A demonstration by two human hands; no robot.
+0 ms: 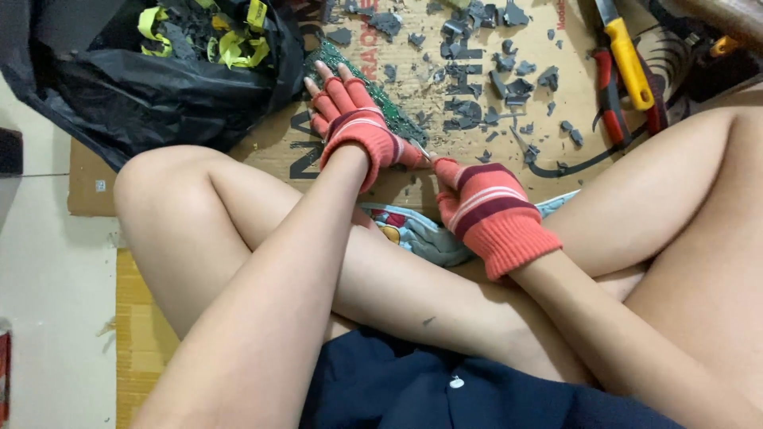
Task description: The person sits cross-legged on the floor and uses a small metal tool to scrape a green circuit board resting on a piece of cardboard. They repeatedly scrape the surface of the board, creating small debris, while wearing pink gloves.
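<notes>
From the head view, the left hand point(354, 119), in a fingerless coral striped glove, lies with fingers spread flat on a green circuit board point(373, 99) whose long axis runs diagonally from upper left toward lower right on the cardboard sheet point(278, 151). The right hand point(477, 202), gloved alike, is curled closed around what seems a thin metal tool point(424, 152), its tip pointing up-left at the board's near end. Grey plastic fragments point(477, 79) lie beyond, and yellow-handled pliers point(628, 63) lie to the right.
</notes>
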